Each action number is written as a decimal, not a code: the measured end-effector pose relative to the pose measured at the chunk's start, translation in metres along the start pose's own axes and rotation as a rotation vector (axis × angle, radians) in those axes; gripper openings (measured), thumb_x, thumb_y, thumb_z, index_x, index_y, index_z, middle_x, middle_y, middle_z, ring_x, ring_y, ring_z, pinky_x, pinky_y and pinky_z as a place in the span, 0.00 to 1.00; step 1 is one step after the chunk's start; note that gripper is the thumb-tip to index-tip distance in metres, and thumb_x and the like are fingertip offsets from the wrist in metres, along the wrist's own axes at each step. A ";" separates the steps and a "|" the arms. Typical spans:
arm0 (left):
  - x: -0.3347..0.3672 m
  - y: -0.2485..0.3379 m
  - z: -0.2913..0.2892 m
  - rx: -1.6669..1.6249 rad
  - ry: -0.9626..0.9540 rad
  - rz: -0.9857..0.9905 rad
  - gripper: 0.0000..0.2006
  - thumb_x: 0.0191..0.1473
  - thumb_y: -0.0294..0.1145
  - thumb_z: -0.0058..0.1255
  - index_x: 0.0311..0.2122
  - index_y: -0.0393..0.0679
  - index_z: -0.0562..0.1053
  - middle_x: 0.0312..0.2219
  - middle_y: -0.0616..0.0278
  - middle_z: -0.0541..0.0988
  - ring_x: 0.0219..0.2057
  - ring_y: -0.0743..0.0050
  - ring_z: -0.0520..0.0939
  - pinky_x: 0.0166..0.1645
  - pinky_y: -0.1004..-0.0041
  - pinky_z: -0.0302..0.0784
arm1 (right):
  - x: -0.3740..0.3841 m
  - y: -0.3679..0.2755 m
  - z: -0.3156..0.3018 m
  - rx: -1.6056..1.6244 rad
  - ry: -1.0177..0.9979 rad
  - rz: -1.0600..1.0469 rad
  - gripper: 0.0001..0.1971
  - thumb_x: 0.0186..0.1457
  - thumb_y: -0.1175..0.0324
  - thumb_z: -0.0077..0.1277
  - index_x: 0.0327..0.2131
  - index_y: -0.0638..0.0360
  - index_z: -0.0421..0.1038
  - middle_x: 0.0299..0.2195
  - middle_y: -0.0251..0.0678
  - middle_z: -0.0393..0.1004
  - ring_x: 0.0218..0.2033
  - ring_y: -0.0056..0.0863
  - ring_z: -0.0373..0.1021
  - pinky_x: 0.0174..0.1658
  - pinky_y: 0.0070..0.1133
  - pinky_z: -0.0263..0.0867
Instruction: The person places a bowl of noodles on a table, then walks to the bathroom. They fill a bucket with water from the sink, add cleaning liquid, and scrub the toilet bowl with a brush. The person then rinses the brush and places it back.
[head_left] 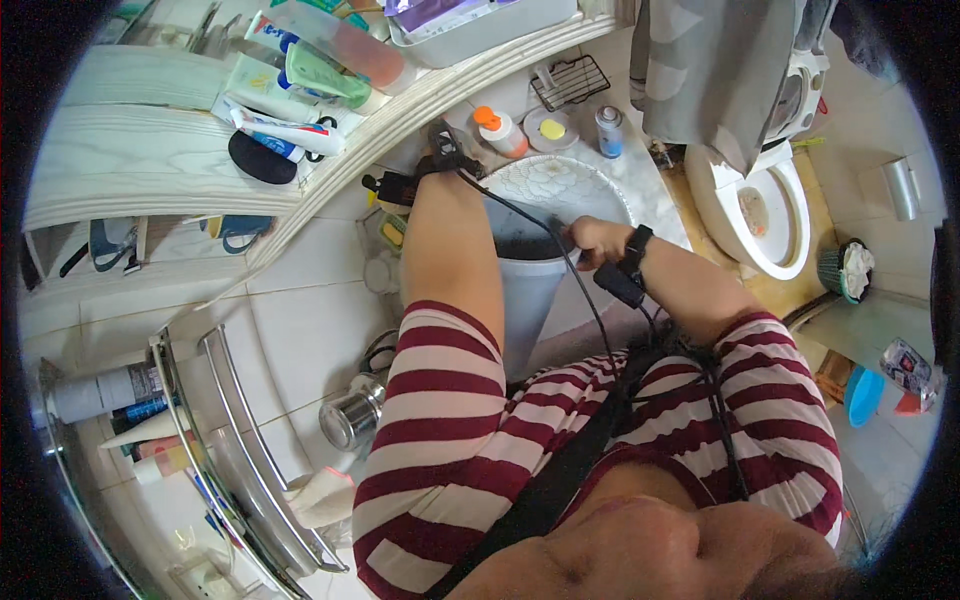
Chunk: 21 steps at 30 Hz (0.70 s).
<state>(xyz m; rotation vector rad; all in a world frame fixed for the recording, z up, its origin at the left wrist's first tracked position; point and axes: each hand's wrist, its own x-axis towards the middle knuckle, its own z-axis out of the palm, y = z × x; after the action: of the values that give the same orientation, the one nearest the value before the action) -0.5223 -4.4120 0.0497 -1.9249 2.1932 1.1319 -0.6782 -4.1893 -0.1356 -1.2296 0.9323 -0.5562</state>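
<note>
A pale blue-grey bucket (527,310) with a dark inside stands between my forearms, against the near side of a white patterned washbasin (560,178). My right hand (594,240) is curled at the bucket's right rim, a black band and a small black box on its wrist. My left arm reaches up past the bucket's left side to the back of the basin. Of my left hand (468,148) little shows behind a black wrist device (444,150); its fingers are hidden. A black cable (545,228) runs from that device across the bucket to my lap.
Behind the basin stand an orange-topped pump bottle (500,132), a yellow soap on a dish (552,130) and a spray can (609,132). A shelf (130,160) with tubes curves along the left. A toilet (735,215) and a waste bin (830,272) are at right.
</note>
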 end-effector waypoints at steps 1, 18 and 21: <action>-0.004 -0.022 -0.011 0.015 0.023 -0.041 0.16 0.48 0.36 0.37 0.44 0.47 0.63 0.46 0.62 0.60 0.48 0.64 0.59 0.48 0.63 0.57 | 0.007 -0.047 0.012 0.190 -0.010 0.329 0.07 0.47 0.69 0.36 0.20 0.57 0.63 0.17 0.30 0.63 0.15 0.24 0.59 0.19 0.23 0.58; -0.036 -0.073 -0.030 0.170 0.062 -0.129 0.16 0.48 0.36 0.37 0.43 0.47 0.63 0.44 0.61 0.63 0.46 0.64 0.62 0.47 0.65 0.59 | 0.072 -0.093 -0.003 0.018 0.090 0.437 0.21 0.32 0.60 0.50 0.31 0.64 0.67 0.34 0.46 0.68 0.32 0.39 0.66 0.33 0.27 0.61; -0.046 -0.085 -0.047 0.214 0.065 -0.155 0.16 0.48 0.36 0.37 0.43 0.47 0.64 0.43 0.61 0.63 0.46 0.64 0.63 0.47 0.66 0.59 | 0.062 -0.117 -0.006 -0.422 0.015 0.140 0.18 0.34 0.60 0.49 0.29 0.63 0.68 0.31 0.46 0.69 0.31 0.38 0.66 0.33 0.27 0.61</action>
<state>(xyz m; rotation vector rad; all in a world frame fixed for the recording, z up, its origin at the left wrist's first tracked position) -0.4165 -4.3950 0.0628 -2.0216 2.0541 0.7886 -0.6367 -4.2740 -0.0422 -1.5214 1.1775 -0.2629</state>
